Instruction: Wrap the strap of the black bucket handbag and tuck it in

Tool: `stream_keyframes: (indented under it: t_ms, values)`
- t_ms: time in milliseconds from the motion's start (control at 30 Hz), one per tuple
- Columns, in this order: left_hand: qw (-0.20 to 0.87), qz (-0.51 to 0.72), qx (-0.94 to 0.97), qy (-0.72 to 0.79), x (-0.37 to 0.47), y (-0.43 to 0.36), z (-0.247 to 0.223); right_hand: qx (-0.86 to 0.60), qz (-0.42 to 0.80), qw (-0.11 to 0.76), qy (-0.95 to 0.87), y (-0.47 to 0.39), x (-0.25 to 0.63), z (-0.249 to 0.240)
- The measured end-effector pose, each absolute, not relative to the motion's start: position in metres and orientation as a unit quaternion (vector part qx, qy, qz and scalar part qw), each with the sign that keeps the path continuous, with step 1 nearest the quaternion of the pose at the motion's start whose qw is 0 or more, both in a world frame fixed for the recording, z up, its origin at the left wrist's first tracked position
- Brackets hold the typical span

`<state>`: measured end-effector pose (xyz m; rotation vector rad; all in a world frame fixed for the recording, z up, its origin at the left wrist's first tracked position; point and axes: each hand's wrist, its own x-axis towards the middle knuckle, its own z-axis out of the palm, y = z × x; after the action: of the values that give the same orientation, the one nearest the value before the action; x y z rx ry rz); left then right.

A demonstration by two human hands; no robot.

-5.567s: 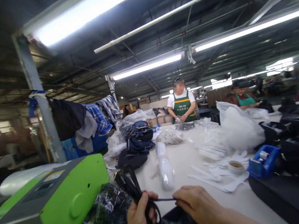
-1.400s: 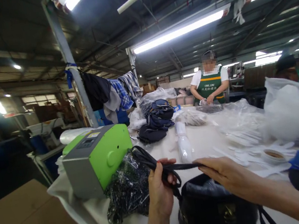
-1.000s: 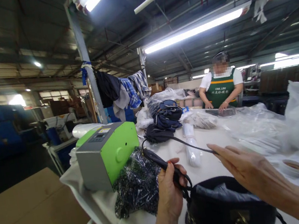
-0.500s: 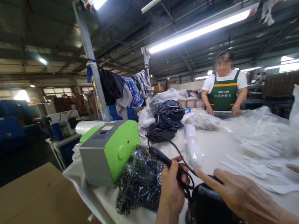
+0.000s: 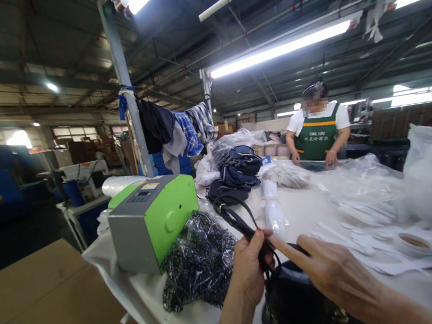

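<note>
At the lower middle of the frame, the fingers of my left hand [image 5: 249, 270] are closed around a looped bundle of narrow black strap [image 5: 241, 225], its loops standing up and leaning left above my grip. My right hand [image 5: 329, 269] points its index finger at the strap beside my left thumb; I cannot tell whether those fingers pinch anything. Just below my hands, a rounded black bag [image 5: 294, 302] with a gold-coloured clasp [image 5: 339, 314] sits on the white-covered bench [image 5: 302, 207], with crumpled, black-speckled clear plastic film [image 5: 200, 259] to its left. I judge the strap light, supple, smooth, a little springy and hardly fragile, best held where all its turns gather.
</note>
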<state>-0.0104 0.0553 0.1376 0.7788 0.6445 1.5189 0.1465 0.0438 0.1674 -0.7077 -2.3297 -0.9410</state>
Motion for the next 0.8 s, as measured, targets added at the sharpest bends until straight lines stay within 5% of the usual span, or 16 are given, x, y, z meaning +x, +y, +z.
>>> stream_keyframes:
  t_ms: [233, 567, 800]
  values:
    - [0.601, 0.652, 0.353, 0.299, -0.005, 0.055, 0.139, -0.292, -0.267, 0.264, -0.88, 0.05, 0.142, 0.159]
    - [0.522, 0.72, 0.309, 0.337, -0.022, 0.063, 0.133, -0.427, 0.151, 0.272, -0.849, 0.063, 0.18, 0.181]
    - [0.494, 0.747, 0.287, 0.34, -0.023, 0.061, 0.132, -0.488, 0.118, 0.27, -0.822, 0.075, 0.225, 0.187]
